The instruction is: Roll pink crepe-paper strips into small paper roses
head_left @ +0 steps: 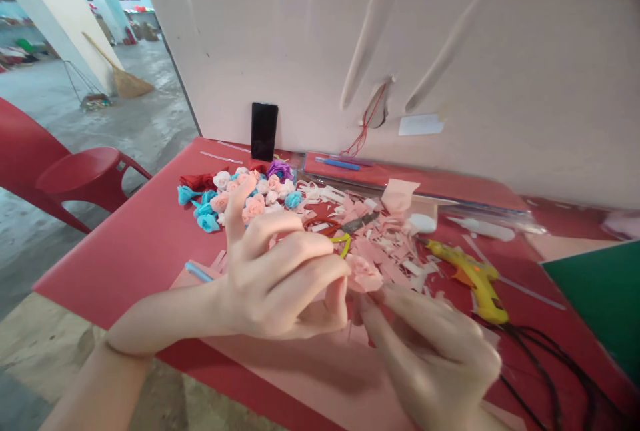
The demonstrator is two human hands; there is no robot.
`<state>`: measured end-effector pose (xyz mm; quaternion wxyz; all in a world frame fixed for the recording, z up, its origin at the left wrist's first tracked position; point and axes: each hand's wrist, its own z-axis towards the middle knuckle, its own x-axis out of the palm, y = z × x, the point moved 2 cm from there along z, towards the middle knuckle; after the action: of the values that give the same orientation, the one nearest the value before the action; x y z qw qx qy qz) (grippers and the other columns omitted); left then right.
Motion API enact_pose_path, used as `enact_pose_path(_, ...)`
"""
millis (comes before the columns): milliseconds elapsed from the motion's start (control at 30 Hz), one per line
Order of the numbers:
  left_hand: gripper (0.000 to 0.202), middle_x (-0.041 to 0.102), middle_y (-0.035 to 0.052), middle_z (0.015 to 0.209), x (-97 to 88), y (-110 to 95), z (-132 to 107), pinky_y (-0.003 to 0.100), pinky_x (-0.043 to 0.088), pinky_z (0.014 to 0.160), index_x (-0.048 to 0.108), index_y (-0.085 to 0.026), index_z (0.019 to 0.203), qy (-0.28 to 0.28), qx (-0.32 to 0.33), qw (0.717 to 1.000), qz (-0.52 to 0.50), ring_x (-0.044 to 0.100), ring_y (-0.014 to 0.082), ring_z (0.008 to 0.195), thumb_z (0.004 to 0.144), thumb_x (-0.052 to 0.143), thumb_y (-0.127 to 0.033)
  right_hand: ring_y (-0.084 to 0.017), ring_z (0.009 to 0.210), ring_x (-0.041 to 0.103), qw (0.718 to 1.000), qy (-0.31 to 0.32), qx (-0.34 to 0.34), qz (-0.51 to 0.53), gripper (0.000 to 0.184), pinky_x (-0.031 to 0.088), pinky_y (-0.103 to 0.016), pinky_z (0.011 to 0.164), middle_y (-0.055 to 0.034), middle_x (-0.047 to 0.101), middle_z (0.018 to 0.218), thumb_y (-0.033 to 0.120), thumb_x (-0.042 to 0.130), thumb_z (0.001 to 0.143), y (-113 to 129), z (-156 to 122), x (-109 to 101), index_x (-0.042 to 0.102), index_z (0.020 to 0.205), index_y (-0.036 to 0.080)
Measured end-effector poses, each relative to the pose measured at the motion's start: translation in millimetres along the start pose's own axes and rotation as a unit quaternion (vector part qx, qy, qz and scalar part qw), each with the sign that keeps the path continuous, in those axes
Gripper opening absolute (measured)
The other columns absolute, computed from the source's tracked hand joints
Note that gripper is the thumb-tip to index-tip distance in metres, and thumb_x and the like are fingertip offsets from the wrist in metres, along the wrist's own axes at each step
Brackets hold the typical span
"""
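Note:
A pink paper rose (364, 274) is held up between my two hands above the red table. My left hand (285, 278) has its fingers curled, with the index finger and thumb at the flower's left side. From below and the right, my right hand (430, 351) pinches the base of the flower; its fingertips are partly hidden. Behind my left hand lie finished paper flowers (255, 204) in pink, white, blue and purple. Paper scraps (385, 244) are heaped just beyond the rose, with scissors (357, 223) lying among them.
A yellow glue gun (475, 278) with black cables lies at the right, near a green board (600, 304). A phone (264, 131) leans against the white panel (310, 38) behind the table. A red chair (80, 171) stands at the left.

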<state>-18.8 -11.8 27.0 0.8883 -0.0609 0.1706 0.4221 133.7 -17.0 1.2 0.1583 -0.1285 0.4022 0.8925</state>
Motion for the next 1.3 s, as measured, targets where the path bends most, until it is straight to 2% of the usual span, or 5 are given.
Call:
enact_pose_path(233,0.005,0.060,-0.0022,0.055,5.3,-0.7,-0.2,0.050,0.042,0.093,0.061,-0.020,0.067,0.000,0.002,1.000,-0.009,0.052,0.0159,0.063,0.071,0.062,-0.022,-0.006,0.033,0.049,0.997,0.056,0.047,0.029,0.024,0.040,-0.016,0.034,0.0059,0.055,0.044,0.013,0.057,0.079,-1.2,0.1,1.4,0.058,0.057,0.020)
enact_pose_path(500,0.006,0.062,-0.0031,0.053,4.1,-1.3,-1.9,0.049,0.044,0.090,0.063,-0.020,0.064,-0.010,0.010,1.000,0.005,0.052,0.0155,0.060,0.068,0.067,-0.023,-0.009,0.037,0.057,0.995,-0.039,-0.076,-0.051,0.020,0.051,-0.017,0.042,0.0040,0.067,0.052,0.003,0.059,0.070,8.1,2.8,-0.1,0.061,0.068,0.022)
enact_pose_path(767,0.006,0.062,-0.0035,0.053,2.4,-0.5,0.2,0.047,0.043,0.094,0.062,-0.020,0.063,-0.010,0.034,0.999,0.025,0.052,0.0145,0.059,0.069,0.064,-0.020,-0.014,0.042,0.062,0.996,-0.041,-0.040,-0.069,0.020,0.054,-0.023,0.044,0.0040,0.067,0.056,0.007,0.061,0.073,2.3,-4.3,0.8,0.062,0.073,0.027)
enact_pose_path(1133,0.009,0.062,-0.0030,0.053,1.6,-1.2,-3.8,0.050,0.041,0.095,0.061,-0.020,0.063,0.000,0.040,0.998,0.037,0.052,0.0151,0.060,0.071,0.064,-0.021,-0.012,0.043,0.062,0.990,-0.050,-0.096,-0.092,0.018,0.054,-0.020,0.044,0.0029,0.066,0.053,0.004,0.061,0.072,5.3,0.0,3.8,0.060,0.070,0.023)
enact_pose_path(1300,0.008,0.062,-0.0032,0.054,1.9,0.1,-3.9,0.050,0.042,0.094,0.061,-0.020,0.064,0.006,0.041,0.998,0.036,0.053,0.0152,0.061,0.072,0.063,-0.019,-0.014,0.047,0.064,0.991,-0.043,-0.080,-0.102,0.020,0.056,-0.022,0.048,0.0026,0.068,0.056,0.005,0.060,0.074,2.5,-1.8,1.9,0.060,0.074,0.025)
